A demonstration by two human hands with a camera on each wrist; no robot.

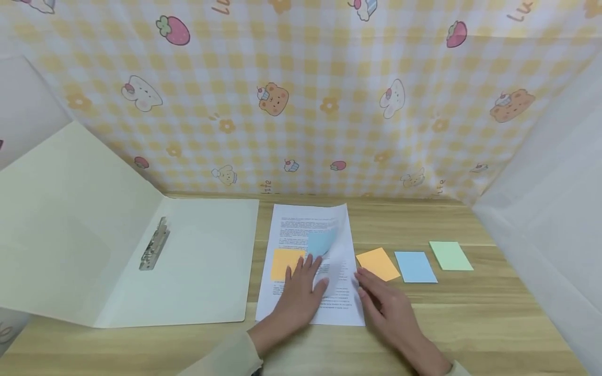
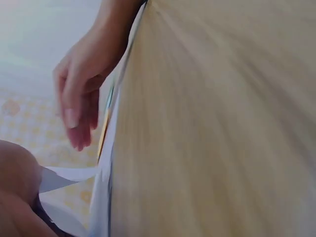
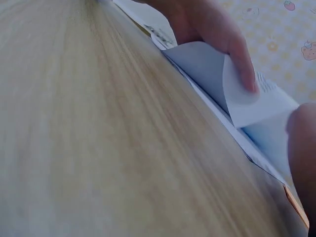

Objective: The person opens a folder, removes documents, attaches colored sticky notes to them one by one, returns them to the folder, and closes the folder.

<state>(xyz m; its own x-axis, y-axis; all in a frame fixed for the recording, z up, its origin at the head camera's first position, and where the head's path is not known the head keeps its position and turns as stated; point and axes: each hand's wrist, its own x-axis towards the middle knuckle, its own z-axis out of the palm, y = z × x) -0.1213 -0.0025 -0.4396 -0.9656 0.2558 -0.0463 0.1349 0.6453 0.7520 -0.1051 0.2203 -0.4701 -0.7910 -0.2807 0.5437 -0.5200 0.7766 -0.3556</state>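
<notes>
Printed sheets [image 1: 310, 314] lie stacked on the table, the top one lifted into a loose curl along its right side. My left hand [image 1: 301, 295] rests on it with fingers extended, the fingertips by a blue sticky note [image 1: 321, 242] partly covered at the curl. In the right wrist view, a finger of that hand presses the raised sheet [image 3: 242, 108]. An orange sticky note [image 1: 284, 261] lies left of these fingers. My right hand [image 1: 390, 308] is at the stack's right edge, holding nothing; its fingers hang loose in the left wrist view.
On the left lies an open white folder [image 1: 207, 261] with a metal clip [image 1: 155, 245], its cover [image 1: 70, 224] raised. An orange pad [image 1: 378, 262], a blue pad [image 1: 416, 267] and a green pad [image 1: 450, 255] line up to the right. A patterned cloth [image 1: 301, 141] hangs behind.
</notes>
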